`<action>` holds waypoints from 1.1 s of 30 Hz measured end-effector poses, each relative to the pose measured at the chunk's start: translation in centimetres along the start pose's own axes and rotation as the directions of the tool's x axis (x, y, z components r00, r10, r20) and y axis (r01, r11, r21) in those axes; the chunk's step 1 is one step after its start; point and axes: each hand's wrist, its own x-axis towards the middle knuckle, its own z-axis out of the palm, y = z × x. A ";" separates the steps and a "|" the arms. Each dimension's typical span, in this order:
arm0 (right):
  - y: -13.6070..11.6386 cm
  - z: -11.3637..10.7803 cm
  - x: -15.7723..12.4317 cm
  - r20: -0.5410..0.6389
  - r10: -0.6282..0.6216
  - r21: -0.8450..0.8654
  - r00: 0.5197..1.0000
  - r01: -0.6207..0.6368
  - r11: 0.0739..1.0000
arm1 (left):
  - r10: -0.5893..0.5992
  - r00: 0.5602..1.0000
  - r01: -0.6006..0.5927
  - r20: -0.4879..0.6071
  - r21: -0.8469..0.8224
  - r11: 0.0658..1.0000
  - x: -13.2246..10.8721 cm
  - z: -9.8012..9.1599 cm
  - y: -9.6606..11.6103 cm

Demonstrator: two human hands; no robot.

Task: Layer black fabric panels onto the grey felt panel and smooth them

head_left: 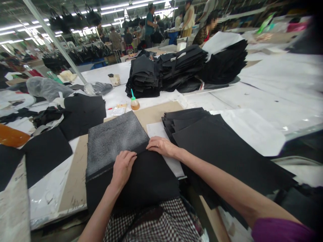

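Observation:
In front of me lies a black sheet [148, 181] that reaches over the table's near edge toward my lap. Beyond it, and bordering it along a straight line, is a grey, rough-textured panel [113, 137]. My left hand [123, 166] has its fingers bent together on the sheet's far edge at that line. At the same edge, farther right, the fingers of my right hand [161, 146] pinch the black material. Just right of my hands a fanned stack of black sheets [214, 144] rests over white paper [157, 132].
A small bottle with a green spout [135, 103] stands beyond the panel. Large black bundles [181, 64] are piled farther back. Loose black pieces [83, 112] and an orange object [12, 135] lie left. A slanted pole [55, 40] rises behind. Several people work in the background.

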 end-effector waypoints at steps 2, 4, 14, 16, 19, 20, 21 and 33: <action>0.3 0.1 0.0 -0.001 -0.015 -0.005 1.000 0.015 1.000 | 0.031 0.999 -0.031 0.018 0.030 0.999 0.0 0.1 -0.2; 0.6 0.2 0.0 -0.004 -0.033 -0.018 0.999 0.033 0.999 | 0.074 0.996 -0.078 0.044 0.081 0.994 0.0 0.0 -0.4; 0.5 0.1 -0.1 0.069 -0.158 -0.280 0.985 0.171 0.945 | 0.174 0.977 -0.202 0.126 0.260 0.944 0.1 -0.5 -0.2; -0.1 -0.1 0.0 0.123 -0.162 -0.350 0.979 0.195 0.916 | 0.191 0.973 -0.221 0.129 0.280 0.934 0.2 -0.6 0.0; -0.8 -0.5 0.0 0.192 -0.166 -0.404 0.967 0.232 0.885 | 0.205 0.968 -0.240 0.145 0.306 0.921 0.3 -0.8 0.2; -0.9 -0.7 -0.1 0.205 -0.165 -0.408 0.965 0.237 0.882 | 0.206 0.967 -0.244 0.151 0.311 0.918 0.3 -0.9 0.2; -0.9 -0.8 -0.3 0.211 -0.162 -0.409 0.964 0.237 0.881 | 0.206 0.966 -0.247 0.156 0.315 0.917 0.2 -0.9 0.3; -7.7 0.3 -0.7 -0.047 0.102 -0.631 0.994 -0.109 0.768 | 0.245 0.961 -0.275 0.130 0.332 0.902 -0.1 -0.7 0.3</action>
